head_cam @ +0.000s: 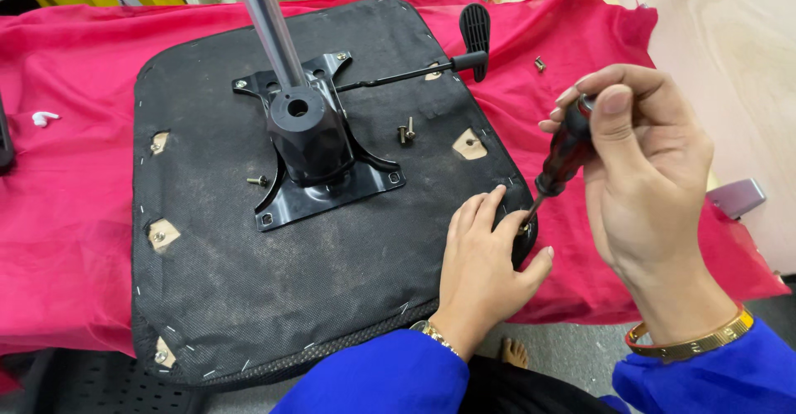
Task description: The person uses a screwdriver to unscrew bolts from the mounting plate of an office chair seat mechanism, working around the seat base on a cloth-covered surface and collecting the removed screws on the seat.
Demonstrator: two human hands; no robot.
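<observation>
An upturned black chair seat [224, 265] lies on a red cloth [66, 207]. A black metal mounting plate [319, 177] with a chrome post [264, 16] is fixed at its middle. My right hand [647, 173] grips a screwdriver [566, 155] with a dark red and black handle, its tip down at a screw on the seat's right front corner. My left hand [485, 269] rests flat on that corner, fingers beside the tip. Loose screws [405, 132] lie on the seat near the plate.
A black lever with a paddle handle [474, 28] sticks out from the plate to the right. One more screw [540, 64] lies on the cloth at the far right. A small white object [44, 118] sits on the cloth at left. A pale panel [730, 65] stands at right.
</observation>
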